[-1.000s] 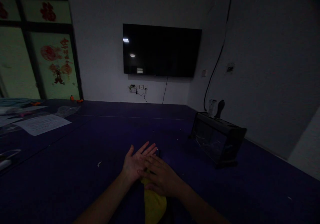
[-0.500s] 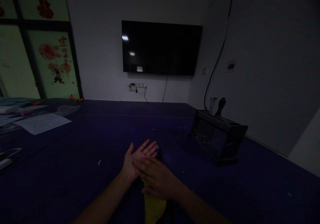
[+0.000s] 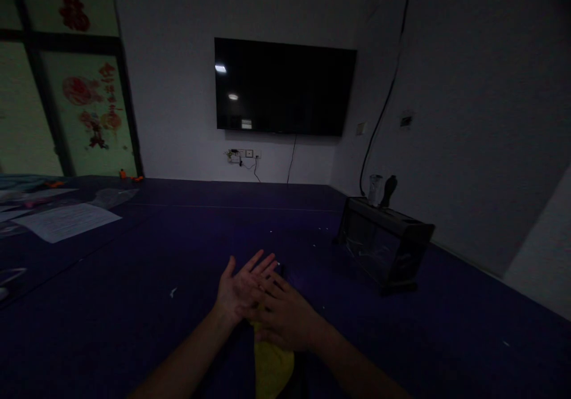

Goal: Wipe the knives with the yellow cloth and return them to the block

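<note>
My left hand (image 3: 238, 286) is held palm up with its fingers spread, above the dark blue table (image 3: 178, 339). Across its palm lies my right hand (image 3: 283, 313), palm down, its fingers spread apart and overlapping the left fingers. No object shows between the two hands. Below them is a yellow cloth-like thing (image 3: 273, 369), partly covered by the right hand; whether the hand touches it I cannot tell. A small dark item near the fingertips is mostly hidden.
To the right stands a black box-shaped frame with clear sides (image 3: 379, 244), a clear cup (image 3: 375, 189) and a dark bottle-like object (image 3: 389, 191) on top. Paper sheets (image 3: 66, 222) and plastic lie at left. A television (image 3: 285, 87) hangs on the far wall.
My right hand's fingers have spread wider and shifted slightly over the left palm. The left hand stays palm up. The whole view has turned a little to the right.
</note>
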The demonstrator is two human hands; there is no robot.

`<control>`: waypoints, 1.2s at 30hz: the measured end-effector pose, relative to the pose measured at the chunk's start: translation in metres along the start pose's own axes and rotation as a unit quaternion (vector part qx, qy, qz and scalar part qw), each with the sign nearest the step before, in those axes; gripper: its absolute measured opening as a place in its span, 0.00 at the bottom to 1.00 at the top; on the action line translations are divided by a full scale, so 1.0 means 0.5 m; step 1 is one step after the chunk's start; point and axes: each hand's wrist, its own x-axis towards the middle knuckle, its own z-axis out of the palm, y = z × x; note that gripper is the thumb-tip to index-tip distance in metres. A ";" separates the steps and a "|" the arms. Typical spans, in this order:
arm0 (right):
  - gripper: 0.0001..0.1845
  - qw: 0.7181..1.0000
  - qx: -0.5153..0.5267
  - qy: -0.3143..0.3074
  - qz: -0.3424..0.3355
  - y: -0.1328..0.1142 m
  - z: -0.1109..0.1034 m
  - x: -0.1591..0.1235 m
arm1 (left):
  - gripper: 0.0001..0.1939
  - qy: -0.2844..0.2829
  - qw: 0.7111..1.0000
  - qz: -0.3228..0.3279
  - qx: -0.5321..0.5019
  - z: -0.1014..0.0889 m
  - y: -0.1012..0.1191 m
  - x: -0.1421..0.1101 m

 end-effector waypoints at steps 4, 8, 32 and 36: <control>0.24 0.981 -0.041 0.033 0.185 0.020 0.008 -0.006 | 0.37 0.010 1.000 0.022 -0.008 -0.007 0.002 0.006; 0.22 0.973 -0.034 0.045 0.222 0.034 0.021 -0.018 | 0.37 0.014 1.000 0.019 -0.003 -0.014 -0.002 0.007; 0.26 0.998 0.043 -0.003 0.048 0.011 0.008 -0.004 | 0.36 -0.012 1.000 -0.005 -0.010 -0.020 0.004 0.001; 0.26 0.998 0.045 -0.008 0.051 0.005 0.007 -0.004 | 0.36 -0.009 1.000 -0.002 -0.001 -0.026 0.002 0.004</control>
